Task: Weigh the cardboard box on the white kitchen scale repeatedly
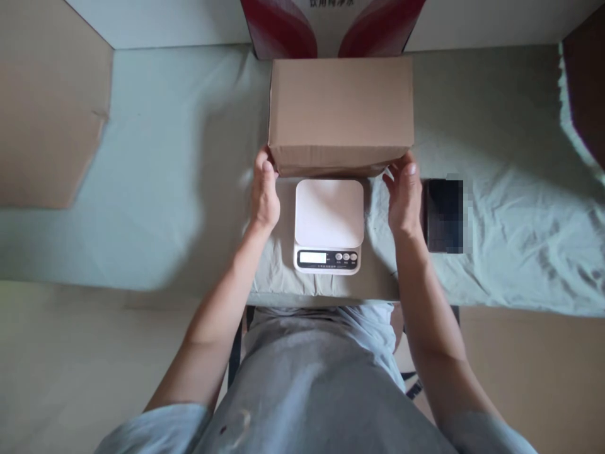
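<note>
- While the counter [510, 208] runs from edge to edge of the view, it lies under a pale green cloth, wrinkled on the right and smoother on the left.
- Beyond the far edge of the counter is a plain light wall; in front of its near edge is a tan floor.
- One brown cardboard box [340, 113] is at the middle of the counter, just behind the scale. It is a closed rectangular carton with a flat, matte top and sharp corners, and its near bottom edge looks slightly lifted off the cloth.
- One white kitchen scale [329, 226] sits on the cloth just in front of the box, between the two forearms. It has a smooth square plate with rounded corners, a small grey display and three round buttons along its front.
- One dark flat phone [444, 215], partly blurred, lies just right of the right hand.
- One red and white printed carton [331, 25] stands behind the brown box against the wall.
- Two loose brown cardboard pieces show, one large flat sheet [47, 107] at far left and one darker piece [586, 88] at far right.
- Two hands are in view: the left hand [265, 195] is pressed flat against the box's lower left corner, thumb on the front face.
- At the lower right corner the right hand [404, 195] grips likewise, fingers wrapped round the edge.
</note>
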Tool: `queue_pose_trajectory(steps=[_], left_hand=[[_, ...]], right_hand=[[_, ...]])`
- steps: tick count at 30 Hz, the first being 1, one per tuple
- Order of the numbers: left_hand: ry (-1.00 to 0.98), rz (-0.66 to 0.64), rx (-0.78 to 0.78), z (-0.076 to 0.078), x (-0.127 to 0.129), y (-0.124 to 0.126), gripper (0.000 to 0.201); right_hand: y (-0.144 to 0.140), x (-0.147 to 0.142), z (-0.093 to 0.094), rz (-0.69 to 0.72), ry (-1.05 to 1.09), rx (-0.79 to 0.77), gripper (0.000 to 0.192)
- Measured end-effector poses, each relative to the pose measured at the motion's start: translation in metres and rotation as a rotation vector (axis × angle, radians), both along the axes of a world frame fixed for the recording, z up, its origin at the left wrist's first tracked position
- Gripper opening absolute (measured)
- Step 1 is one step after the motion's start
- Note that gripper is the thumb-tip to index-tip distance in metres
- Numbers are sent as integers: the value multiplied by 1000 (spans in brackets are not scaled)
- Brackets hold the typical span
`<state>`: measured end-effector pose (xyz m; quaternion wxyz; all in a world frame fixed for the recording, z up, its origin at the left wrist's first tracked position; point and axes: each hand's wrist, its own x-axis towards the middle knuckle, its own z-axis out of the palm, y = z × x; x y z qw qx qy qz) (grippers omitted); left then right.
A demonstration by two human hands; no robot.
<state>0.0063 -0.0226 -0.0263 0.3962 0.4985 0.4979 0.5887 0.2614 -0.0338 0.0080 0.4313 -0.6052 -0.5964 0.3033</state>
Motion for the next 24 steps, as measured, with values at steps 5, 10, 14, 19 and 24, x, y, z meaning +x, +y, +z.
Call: queue_pose_trajectory(steps=[5, 10, 14, 19, 24], left_hand=[[-14, 162, 16, -18, -6, -2, 62], [-50, 240, 21, -30, -7, -1, 56], [-40, 240, 29, -30, -7, -3, 58], [-59, 110, -30, -22, -11, 7, 71], [-99, -101, -32, 8, -1, 34, 78]], right_hand=[[5, 7, -22, -42, 138, -46, 69], [6, 11, -38, -128, 134, 9, 57], [4, 10, -36, -115, 70, -15, 63], [9, 7, -23, -34, 127, -45, 67], [26, -3, 2, 86, 214, -63, 69]])
